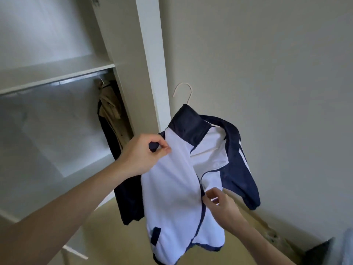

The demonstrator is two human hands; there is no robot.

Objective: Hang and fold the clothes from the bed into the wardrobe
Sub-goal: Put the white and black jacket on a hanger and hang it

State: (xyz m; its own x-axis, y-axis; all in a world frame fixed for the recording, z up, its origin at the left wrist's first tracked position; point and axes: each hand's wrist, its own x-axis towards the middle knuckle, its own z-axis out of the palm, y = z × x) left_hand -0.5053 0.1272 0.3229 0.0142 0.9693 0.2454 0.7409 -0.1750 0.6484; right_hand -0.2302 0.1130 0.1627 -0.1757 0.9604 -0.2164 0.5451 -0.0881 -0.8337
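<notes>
A white and navy zip jacket [172, 188] hangs on a cream hanger [183, 90], held up in the air in front of the wall, just right of the open wardrobe [149, 54]. My left hand [141, 155] pinches the jacket's navy shoulder fabric at its left side. My right hand [223, 205] pinches the front edge by the zip, about halfway down. The jacket front is partly open at the collar, showing the hanger bar inside.
A beige coat [110, 104] and a dark garment hang on the wardrobe rail [57, 82] at its right end, under a white shelf [57, 71]. A plain wall is behind the jacket. Dark and pale fabric [336, 249] shows at the bottom right corner.
</notes>
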